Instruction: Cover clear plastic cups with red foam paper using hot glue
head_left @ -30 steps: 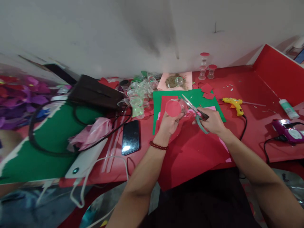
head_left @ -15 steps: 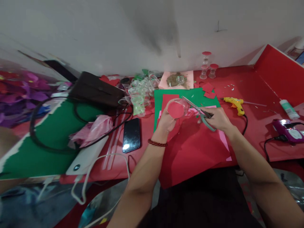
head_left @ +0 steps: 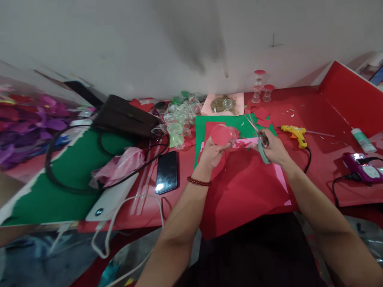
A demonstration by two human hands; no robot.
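Note:
My left hand (head_left: 213,153) is closed around a clear plastic cup piece (head_left: 231,134) capped with a red paper disc (head_left: 220,135), which faces me. In my right hand (head_left: 274,148) are scissors (head_left: 254,124) with grey-green handles, their blades pointing up and to the left, apart from the cup piece. Under both hands lie sheets of red paper (head_left: 242,191), with pink strips and a green sheet (head_left: 202,123) beneath. Small red cuttings (head_left: 262,115) are scattered beyond the scissors.
Two stacks of joined cups (head_left: 257,89) stand by the wall. Loose clear cups (head_left: 179,117) are heaped left of a pink sheet bearing a brown lump (head_left: 220,104). A yellow glue gun (head_left: 296,133) and purple power socket (head_left: 363,167) lie right; a phone (head_left: 166,171) and dark bag (head_left: 125,119) lie left.
The scissors have moved away from the red disc's edge to the right, and their blades now point more upward. My left hand still holds the cup piece, with its fingers slightly shifted.

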